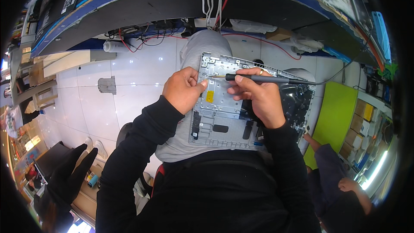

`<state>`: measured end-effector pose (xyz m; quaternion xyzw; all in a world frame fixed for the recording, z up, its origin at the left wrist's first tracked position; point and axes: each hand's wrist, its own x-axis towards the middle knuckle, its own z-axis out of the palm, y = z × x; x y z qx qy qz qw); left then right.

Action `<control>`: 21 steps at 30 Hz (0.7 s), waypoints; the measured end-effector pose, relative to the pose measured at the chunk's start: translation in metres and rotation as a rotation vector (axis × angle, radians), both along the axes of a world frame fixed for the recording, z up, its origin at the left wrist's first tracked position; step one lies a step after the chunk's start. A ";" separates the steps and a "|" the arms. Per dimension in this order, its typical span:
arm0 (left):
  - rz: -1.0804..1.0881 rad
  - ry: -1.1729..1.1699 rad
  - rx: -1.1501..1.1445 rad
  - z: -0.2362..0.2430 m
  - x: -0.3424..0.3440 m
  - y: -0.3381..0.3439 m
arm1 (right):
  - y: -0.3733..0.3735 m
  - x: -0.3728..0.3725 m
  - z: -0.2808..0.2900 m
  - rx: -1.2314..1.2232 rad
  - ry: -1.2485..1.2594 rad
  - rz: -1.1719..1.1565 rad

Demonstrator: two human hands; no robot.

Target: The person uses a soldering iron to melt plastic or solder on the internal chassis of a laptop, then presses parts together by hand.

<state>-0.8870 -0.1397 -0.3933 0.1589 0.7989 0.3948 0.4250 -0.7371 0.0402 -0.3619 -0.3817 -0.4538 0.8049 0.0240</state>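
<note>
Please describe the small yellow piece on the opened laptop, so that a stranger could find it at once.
Look at the silver-grey opened laptop shell resting on the person's lap. Just below the left hand and the tip of the thin black soldering iron lies a small yellow rectangular sticker. It is the only bright yellow patch on the grey metal.

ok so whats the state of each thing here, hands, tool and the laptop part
left hand: grip pinched on the laptop part's left edge, steadying it
right hand: grip closed on the tool
tool: held level, tip touching the laptop part
laptop part: inner side up, resting on the lap
</note>
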 end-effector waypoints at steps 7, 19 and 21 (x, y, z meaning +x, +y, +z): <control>0.002 -0.014 -0.009 0.000 0.000 0.001 | -0.005 -0.004 -0.002 0.068 -0.013 0.043; 0.003 0.006 -0.003 -0.001 0.002 0.002 | 0.004 0.001 0.002 0.004 -0.009 0.080; 0.003 0.006 -0.009 -0.001 0.003 0.003 | 0.005 0.005 0.002 0.007 0.001 0.080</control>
